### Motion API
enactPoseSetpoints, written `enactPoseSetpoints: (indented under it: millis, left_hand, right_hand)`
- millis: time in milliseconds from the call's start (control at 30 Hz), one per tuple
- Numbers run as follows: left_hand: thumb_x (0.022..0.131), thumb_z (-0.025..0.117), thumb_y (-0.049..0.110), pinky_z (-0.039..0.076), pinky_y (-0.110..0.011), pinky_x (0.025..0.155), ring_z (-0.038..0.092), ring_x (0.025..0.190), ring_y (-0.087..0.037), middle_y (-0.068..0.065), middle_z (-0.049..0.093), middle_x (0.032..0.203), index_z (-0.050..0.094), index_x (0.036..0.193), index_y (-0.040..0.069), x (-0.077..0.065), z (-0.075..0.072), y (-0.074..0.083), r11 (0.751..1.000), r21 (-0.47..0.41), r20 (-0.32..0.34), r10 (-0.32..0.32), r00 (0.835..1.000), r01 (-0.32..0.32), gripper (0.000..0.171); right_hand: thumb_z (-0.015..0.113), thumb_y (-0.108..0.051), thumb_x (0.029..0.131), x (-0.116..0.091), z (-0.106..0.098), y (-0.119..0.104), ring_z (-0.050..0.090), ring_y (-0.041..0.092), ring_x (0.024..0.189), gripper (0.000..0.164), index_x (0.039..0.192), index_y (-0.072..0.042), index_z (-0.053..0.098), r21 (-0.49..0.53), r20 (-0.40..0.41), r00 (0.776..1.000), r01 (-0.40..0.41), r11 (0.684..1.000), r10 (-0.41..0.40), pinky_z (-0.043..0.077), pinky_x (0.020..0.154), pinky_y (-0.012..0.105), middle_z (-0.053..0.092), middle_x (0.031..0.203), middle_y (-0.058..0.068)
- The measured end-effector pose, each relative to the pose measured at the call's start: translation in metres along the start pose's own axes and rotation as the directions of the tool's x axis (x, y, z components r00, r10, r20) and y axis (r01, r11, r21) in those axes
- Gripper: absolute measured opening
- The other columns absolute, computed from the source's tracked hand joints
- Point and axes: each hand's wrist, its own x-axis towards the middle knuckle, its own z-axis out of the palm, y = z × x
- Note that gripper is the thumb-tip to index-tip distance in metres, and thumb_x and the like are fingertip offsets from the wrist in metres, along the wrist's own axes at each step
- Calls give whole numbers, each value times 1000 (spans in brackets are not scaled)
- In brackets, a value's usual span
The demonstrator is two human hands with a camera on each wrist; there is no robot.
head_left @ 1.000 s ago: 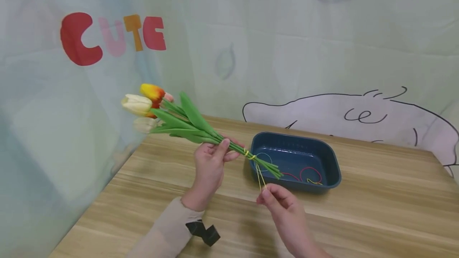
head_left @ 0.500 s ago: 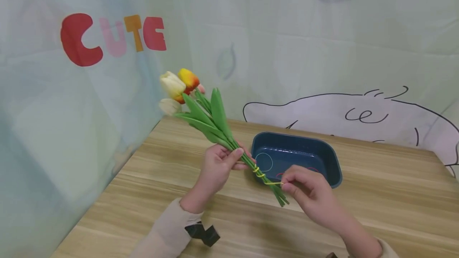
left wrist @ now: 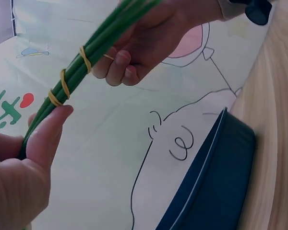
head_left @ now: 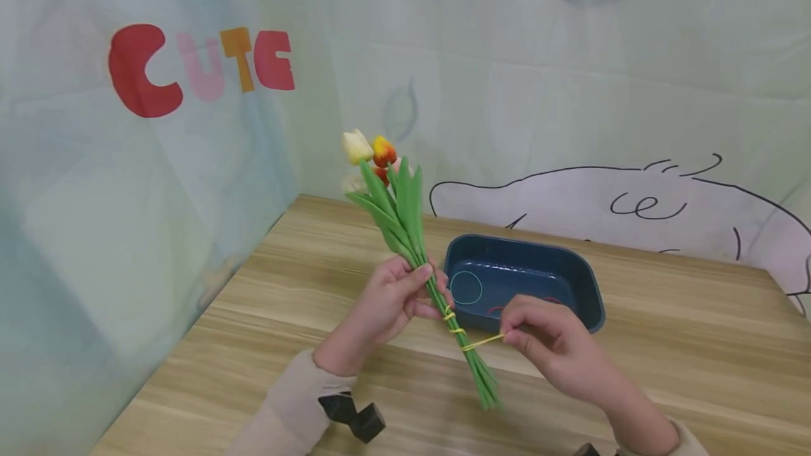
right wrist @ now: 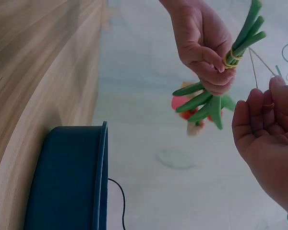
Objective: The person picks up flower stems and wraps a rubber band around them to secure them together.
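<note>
My left hand (head_left: 395,294) holds a bunch of artificial tulips (head_left: 408,210) by the green stems, thumb on top. The blooms are cream, orange-yellow and pink and point up and away; the stem ends hang low to the right. A yellow rubber band (left wrist: 64,82) goes round the stems in several turns below the left hand. With thumb and index finger, my right hand (head_left: 554,347) pinches the band's free loop, stretched out to the right of the stems. The right wrist view shows this loop as two taut strands.
Behind the hands a dark blue tray (head_left: 513,248) stands on the wooden table (head_left: 253,343). Inside it lie a pale green rubber band (head_left: 450,288) and a red one (head_left: 494,309), partly hidden by the right hand. A printed cloth (head_left: 507,90) hangs behind the table.
The bunch has swung more upright, blooms moving right and stem ends down. My right hand has moved up and right, and the yellow band has gained turns lower on the stems.
</note>
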Motion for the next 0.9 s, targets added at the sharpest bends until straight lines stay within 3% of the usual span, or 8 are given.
enactPoseSetpoints:
  millis: [200, 367, 533, 633, 733, 833, 900]
  left_hand:
    - [105, 28, 5, 62, -29, 70, 68, 77, -13, -2, 60, 81, 49, 94, 5, 3, -6, -3, 986, -157, -12, -59, 998, 56, 24]
    - [105, 27, 4, 61, -23, 67, 67, 72, -13, -2, 60, 77, 49, 90, 5, 6, -7, -4, 965, -260, -155, -68, 986, 26, 26]
    - [105, 28, 5, 61, -20, 65, 68, 71, -12, -3, 59, 75, 46, 89, 3, 8, -5, -3, 957, -289, -325, -94, 941, -4, 25]
    - [105, 29, 5, 61, -22, 67, 69, 72, -13, -3, 60, 75, 47, 90, 1, 10, -5, -4, 958, -287, -415, -94, 905, -32, 23]
    - [105, 28, 4, 61, -23, 69, 69, 71, -13, -4, 60, 76, 45, 93, -1, 11, -4, -5, 959, -276, -485, -84, 870, -62, 20]
    - [105, 28, 3, 61, -23, 68, 69, 70, -13, -5, 59, 75, 41, 94, -1, 12, -2, -7, 961, -263, -543, -72, 837, -88, 17]
    - [104, 30, 3, 61, -23, 66, 69, 69, -14, -6, 59, 74, 41, 92, -2, 12, 0, -8, 965, -238, -574, -48, 817, -111, 18]
  right_hand:
    - [58, 17, 85, 0, 4, 2, 50, 14, 79, 24, 95, -4, 60, 18, -10, 1000, 28, 999, -28, 49, 62, 24, 54, 83, 6]
    - [55, 18, 87, -5, 16, 10, 52, 15, 83, 22, 96, -1, 59, 63, -64, 998, 34, 997, -30, 53, 76, 21, 54, 85, 9]
    - [54, 22, 85, -13, 33, 15, 57, 9, 91, 26, 96, 0, 61, 66, -204, 977, -48, 997, 61, 54, 82, 18, 62, 95, 0]
    - [54, 24, 83, -17, 43, 18, 59, 6, 91, 27, 98, 3, 63, 64, -300, 950, -66, 996, 83, 54, 80, 15, 64, 98, -4]
    - [55, 21, 85, -18, 54, 17, 61, 6, 87, 22, 96, 3, 63, 46, -390, 913, -113, 993, 122, 55, 77, 14, 66, 93, 1]
    - [59, 19, 84, -19, 60, 16, 62, 6, 83, 19, 91, 3, 63, -58, -445, 888, -159, 986, 117, 56, 78, 14, 65, 87, 3]
    - [62, 17, 83, -20, 62, 16, 61, 6, 81, 17, 89, 0, 64, -199, -455, 888, -170, 965, 62, 54, 78, 12, 64, 84, 3]
